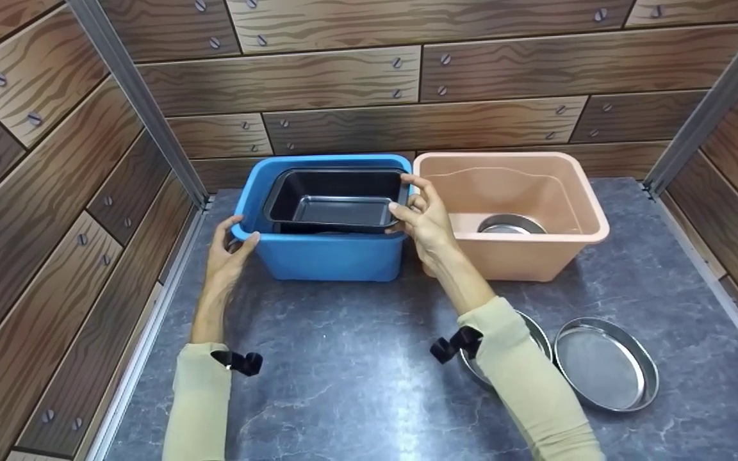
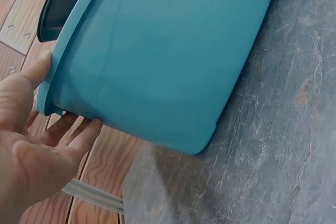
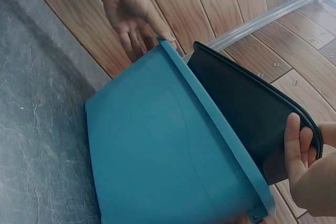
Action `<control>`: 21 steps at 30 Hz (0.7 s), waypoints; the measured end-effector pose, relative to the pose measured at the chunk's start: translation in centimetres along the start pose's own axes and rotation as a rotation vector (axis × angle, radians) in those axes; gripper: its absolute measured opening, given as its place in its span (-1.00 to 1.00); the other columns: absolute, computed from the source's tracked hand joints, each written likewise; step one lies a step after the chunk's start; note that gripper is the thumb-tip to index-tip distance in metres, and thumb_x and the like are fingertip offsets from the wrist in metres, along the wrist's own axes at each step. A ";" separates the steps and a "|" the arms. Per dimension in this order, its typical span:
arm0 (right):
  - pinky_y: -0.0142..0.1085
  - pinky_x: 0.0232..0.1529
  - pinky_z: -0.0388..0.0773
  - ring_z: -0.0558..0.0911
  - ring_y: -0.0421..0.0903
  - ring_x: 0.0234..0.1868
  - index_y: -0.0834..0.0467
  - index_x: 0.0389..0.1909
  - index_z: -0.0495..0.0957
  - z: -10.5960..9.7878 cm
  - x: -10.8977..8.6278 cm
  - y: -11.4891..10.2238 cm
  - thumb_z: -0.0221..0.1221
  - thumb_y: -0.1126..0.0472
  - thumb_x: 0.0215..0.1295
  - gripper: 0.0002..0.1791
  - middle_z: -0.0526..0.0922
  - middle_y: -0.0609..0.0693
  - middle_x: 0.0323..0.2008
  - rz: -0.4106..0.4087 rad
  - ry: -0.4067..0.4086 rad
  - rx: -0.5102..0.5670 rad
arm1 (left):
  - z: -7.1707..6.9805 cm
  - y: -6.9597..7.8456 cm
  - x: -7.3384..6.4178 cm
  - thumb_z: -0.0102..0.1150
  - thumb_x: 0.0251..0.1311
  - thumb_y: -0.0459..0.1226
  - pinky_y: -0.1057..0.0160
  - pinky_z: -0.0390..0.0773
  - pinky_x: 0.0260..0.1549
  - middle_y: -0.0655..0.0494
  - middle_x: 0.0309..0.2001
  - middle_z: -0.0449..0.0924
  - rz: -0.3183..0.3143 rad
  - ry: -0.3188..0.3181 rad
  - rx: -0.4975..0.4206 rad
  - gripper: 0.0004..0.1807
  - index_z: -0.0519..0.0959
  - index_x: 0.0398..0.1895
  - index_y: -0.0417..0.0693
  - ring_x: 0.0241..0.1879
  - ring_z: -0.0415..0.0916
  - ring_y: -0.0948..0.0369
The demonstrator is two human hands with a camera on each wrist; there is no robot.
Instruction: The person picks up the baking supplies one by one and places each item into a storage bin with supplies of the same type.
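Observation:
My right hand (image 1: 430,224) holds a black rectangular loaf pan (image 1: 343,210) by its right end, thumb on the rim side and fingers around the edge. The loaf pan is tilted over the opening of a blue plastic bin (image 1: 330,259), partly inside its rim. In the right wrist view, the pan (image 3: 236,95) rises above the bin's front rim. My left hand (image 1: 225,256) grips the blue bin's rim at the front left corner. The left wrist view shows the thumb (image 2: 41,69) on the rim and the other fingers under it. A dark edge shows beneath the pan.
A peach plastic bin (image 1: 503,259) stands right beside the blue one, with a round metal pan (image 1: 511,224) inside. Two more round pans lie on the dark grey table: one (image 1: 606,365) at the right, another (image 1: 541,339) partly under my right sleeve. Wood-patterned walls enclose the table.

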State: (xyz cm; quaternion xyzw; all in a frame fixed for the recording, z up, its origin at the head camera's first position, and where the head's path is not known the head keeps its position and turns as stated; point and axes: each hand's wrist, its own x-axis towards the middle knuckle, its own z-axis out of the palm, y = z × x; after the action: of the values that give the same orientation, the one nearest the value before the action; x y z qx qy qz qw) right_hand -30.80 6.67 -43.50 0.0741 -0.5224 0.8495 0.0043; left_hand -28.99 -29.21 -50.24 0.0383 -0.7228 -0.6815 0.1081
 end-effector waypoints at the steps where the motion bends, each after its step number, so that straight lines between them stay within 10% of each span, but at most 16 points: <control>1: -0.27 -0.48 0.69 0.56 -0.06 -0.47 0.26 0.43 0.29 0.1 0.1 0.0 0.17 0.64 0.31 -0.32 0.26 -0.05 -0.44 -0.002 -0.001 -0.005 | 0.0 0.1 0.0 0.31 0.41 -0.26 0.02 0.29 0.43 -0.22 0.52 0.23 0.000 0.001 0.003 -0.29 0.26 0.55 -0.09 0.45 0.26 -0.04; 21: -0.28 -0.50 0.70 0.53 -0.17 -0.55 0.32 0.47 0.23 0.0 1.4 0.3 0.17 0.64 0.30 -0.27 0.15 -0.10 -0.51 0.020 0.037 -0.082 | -0.2 0.2 -0.4 0.29 0.42 -0.25 -0.02 0.28 0.46 -0.24 0.53 0.19 0.020 -0.024 -0.001 -0.31 0.25 0.54 -0.09 0.51 0.20 -0.08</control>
State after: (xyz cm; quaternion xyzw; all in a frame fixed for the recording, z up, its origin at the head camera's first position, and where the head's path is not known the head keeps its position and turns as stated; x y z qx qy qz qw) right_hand -32.19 6.40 -43.58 0.0527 -0.5575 0.8285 0.0084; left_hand -28.58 -29.30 -50.10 0.0230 -0.7239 -0.6813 0.1062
